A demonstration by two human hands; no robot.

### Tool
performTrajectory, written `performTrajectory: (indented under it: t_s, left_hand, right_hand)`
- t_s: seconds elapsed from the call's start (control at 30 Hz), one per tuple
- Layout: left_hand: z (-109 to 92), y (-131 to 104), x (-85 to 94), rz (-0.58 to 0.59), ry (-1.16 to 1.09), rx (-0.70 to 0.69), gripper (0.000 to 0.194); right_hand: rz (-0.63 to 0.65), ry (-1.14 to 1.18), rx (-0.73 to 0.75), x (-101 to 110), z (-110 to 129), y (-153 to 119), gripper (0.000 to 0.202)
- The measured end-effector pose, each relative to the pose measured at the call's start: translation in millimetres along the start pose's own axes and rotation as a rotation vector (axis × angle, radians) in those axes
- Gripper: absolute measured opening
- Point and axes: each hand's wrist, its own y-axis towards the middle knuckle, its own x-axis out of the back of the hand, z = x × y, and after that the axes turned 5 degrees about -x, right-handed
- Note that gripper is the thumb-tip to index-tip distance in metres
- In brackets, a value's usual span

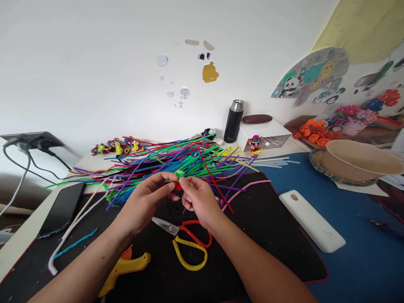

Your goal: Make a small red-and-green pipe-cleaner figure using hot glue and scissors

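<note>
Between my two hands is a small fuzzy piece, bright green on top and red below. My left hand pinches its left side with thumb and forefinger. My right hand holds its right side, fingers curled. Just behind the hands lies a big loose pile of coloured pipe cleaners. Below them, on the black mat, are scissors with one red and one yellow handle loop, blades toward the left. A yellow tool is partly hidden by my left forearm.
A phone and a blue twisted stem lie at left. A black flask stands by a white box behind. At right are a white power bank and a bowl.
</note>
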Motion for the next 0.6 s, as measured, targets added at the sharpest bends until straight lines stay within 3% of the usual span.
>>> performTrajectory:
  t_s: [0.6]
  left_hand:
    - [2.9,2.0,-3.9,-0.017,0.054,-0.060,0.029]
  right_hand:
    - [0.006,0.003,-0.002,-1.0,0.4,-1.0,0.062]
